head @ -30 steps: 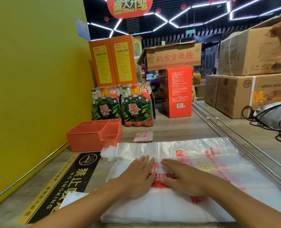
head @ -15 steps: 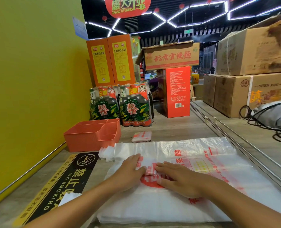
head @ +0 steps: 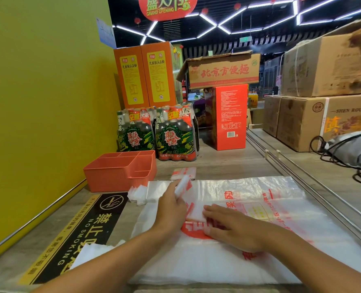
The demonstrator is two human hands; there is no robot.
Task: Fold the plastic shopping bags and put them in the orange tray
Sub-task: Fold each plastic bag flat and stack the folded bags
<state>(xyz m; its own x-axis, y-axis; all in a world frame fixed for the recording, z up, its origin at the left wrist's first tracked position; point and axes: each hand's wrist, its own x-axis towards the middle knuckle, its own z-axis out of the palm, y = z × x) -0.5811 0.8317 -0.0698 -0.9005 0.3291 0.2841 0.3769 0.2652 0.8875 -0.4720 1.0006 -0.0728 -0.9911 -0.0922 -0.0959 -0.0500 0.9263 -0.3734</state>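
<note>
A stack of flat white plastic bags with red print lies on the wooden counter in front of me. My left hand grips a small folded bag and holds it raised, tilted toward the far left. My right hand lies flat, pressing on the top of the stack. Another folded bag rests on the counter just beyond. The orange tray, with several compartments, stands at the far left by the yellow wall; nothing shows inside it.
Two shrink-wrapped bottle packs stand behind the tray, with orange boxes and a red box further back. Metal rails run along the right. Cardboard cartons, a grey bag and cables lie beyond.
My left hand has picked up the small folded bag from the stack and lifted it forward toward the tray side. My right hand has stayed pressing on the stack.
</note>
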